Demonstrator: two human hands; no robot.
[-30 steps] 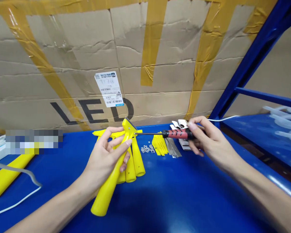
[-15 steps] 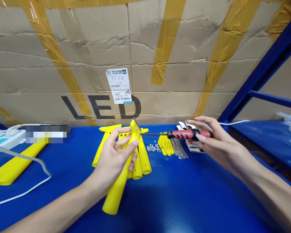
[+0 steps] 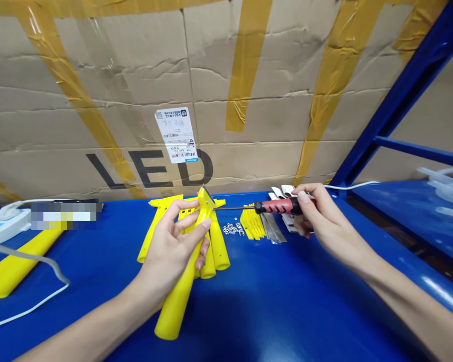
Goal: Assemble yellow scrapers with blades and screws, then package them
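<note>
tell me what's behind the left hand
Several yellow handles lie behind the left hand on the blue table. The hand covers parts of them, so their exact number is unclear.

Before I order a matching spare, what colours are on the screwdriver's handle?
The screwdriver handle is red and black, clearest in the head view.

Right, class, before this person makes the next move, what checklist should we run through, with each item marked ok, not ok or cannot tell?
1. Yellow tool gripped by the left hand: ok.
2. Screwdriver held by its handle in the right hand: ok.
3. Screwdriver shaft pointing at the yellow tool's head: ok.
4. Tip seated in a fastener: cannot tell, too small.
5. Small metal parts lying apart from both hands: ok.
6. Metal strips all undamaged: cannot tell, they overlap.
</note>
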